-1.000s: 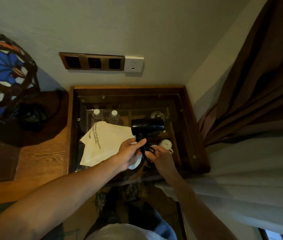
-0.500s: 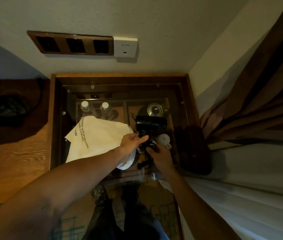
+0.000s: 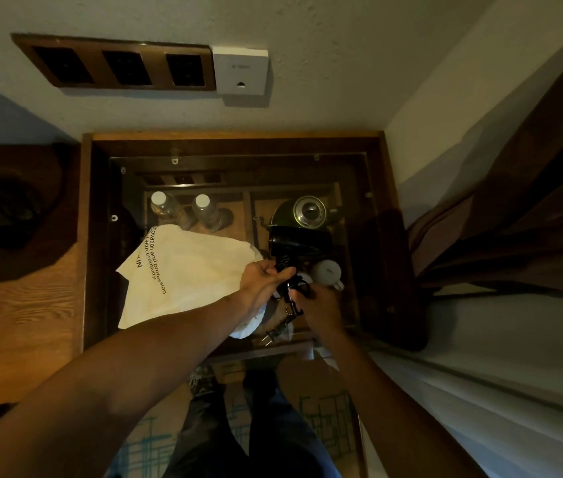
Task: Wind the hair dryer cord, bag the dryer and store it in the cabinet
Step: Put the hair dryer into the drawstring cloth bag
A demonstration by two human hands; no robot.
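Black plastic hair dryer (image 3: 299, 240), compact, folding type: held above the glass-topped wooden cabinet (image 3: 231, 146), beside a cream fabric bag (image 3: 183, 274) with dark lettering. Likely light, rigid, smooth-shelled; best gripped at the handle. Thin black cord (image 3: 292, 298): limp, springy, plug dangling below. Left hand (image 3: 262, 279): closed round the handle and cord wraps. Right hand (image 3: 321, 305): fingers pinched on the cord, mid-winding.

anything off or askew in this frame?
Mostly tidy. The plug dangles loose below the hands, cord not fully wound. The white bag lies crumpled on the glass top, one corner under the left hand. No spill or damage visible.
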